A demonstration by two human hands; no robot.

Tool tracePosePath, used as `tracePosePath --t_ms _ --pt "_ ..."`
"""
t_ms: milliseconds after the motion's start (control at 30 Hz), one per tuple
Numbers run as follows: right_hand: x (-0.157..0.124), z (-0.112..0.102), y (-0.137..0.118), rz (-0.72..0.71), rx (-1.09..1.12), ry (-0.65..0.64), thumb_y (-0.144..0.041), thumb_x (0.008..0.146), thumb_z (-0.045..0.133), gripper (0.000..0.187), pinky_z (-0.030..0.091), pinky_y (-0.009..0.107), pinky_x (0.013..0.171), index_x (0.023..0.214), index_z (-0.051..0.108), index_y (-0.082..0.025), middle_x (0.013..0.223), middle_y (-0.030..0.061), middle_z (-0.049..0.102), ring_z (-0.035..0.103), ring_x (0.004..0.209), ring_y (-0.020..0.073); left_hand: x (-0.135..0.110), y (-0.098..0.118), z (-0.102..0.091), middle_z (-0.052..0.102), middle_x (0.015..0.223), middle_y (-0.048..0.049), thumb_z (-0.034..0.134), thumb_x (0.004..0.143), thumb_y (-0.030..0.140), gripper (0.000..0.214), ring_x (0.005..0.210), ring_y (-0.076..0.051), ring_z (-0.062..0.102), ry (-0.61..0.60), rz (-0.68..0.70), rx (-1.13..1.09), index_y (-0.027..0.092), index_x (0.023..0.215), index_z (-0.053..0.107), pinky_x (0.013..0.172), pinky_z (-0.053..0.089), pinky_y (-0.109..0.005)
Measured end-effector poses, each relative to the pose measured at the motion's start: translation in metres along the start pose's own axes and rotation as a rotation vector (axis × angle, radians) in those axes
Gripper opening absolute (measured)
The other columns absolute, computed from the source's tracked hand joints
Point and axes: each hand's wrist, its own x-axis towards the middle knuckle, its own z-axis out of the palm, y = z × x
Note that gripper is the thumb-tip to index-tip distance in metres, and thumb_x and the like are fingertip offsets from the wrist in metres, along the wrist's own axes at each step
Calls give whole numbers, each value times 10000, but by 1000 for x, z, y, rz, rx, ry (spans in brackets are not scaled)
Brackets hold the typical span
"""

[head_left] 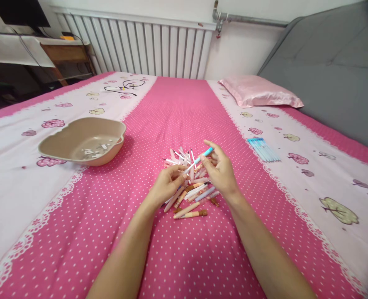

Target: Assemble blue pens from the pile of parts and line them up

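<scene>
A pen [193, 164] with a bright blue cap end and a pale barrel is held between both hands, slanting up to the right. My left hand [168, 182] pinches its lower, pale end. Around the blue end close the thumb and fingers of my right hand [219, 169], its index finger reaching past the tip. Below the hands a loose heap of pens [199, 190] in pink, white, orange and brown lies on the bedspread, partly hidden by the fingers. To the right, several blue pens [264, 150] rest side by side in a neat row.
At the left stands a beige plastic basin [81, 141] with small white pieces inside. A black cable [130, 85] lies farther back on the pink bedspread [180, 108]. A pink pillow [260, 91] sits by the grey headboard [330, 58]. Behind the bed is a white radiator [140, 45].
</scene>
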Motion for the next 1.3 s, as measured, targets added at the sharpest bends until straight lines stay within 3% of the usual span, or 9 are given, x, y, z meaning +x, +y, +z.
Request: tracePosePath --t_ms 267,467,767,1033,1300 --pt "-1 1 0 -11 -23 -118 -289 829 497 453 480 299 722 1271 428 -219 864 24 593 580 758 143 -1 0 0 646 855 -70 582 792 320 241 744 -168 607 -48 10 11 131 937 619 669 474 -255" --pt "0 1 2 51 88 -135 -314 817 530 492 497 297 703 1279 396 -210 900 40 598 592 787 153 -1 -2 1 638 823 -57 594 785 295 247 742 -162 621 -1 -25 -11 138 970 546 667 479 -259" --pt "-1 2 2 55 109 -163 -300 801 553 473 491 289 664 1248 425 -213 855 31 604 592 758 151 -2 2 1 602 813 -39 598 780 323 227 724 -146 596 -31 -23 -4 132 885 535 642 466 -252" --pt "0 0 -5 249 385 -213 -309 686 674 440 496 279 666 1089 548 -185 827 16 614 594 721 132 -3 3 0 641 885 -89 516 829 418 327 802 -190 611 -185 -55 -35 120 962 542 710 482 -307" --pt "-2 -5 -11 358 514 -338 -277 665 704 383 487 289 736 1018 592 -181 874 34 670 629 809 150 -6 9 -2 658 848 -78 527 833 412 319 767 -157 616 -236 -112 -148 116 945 564 681 481 -258"
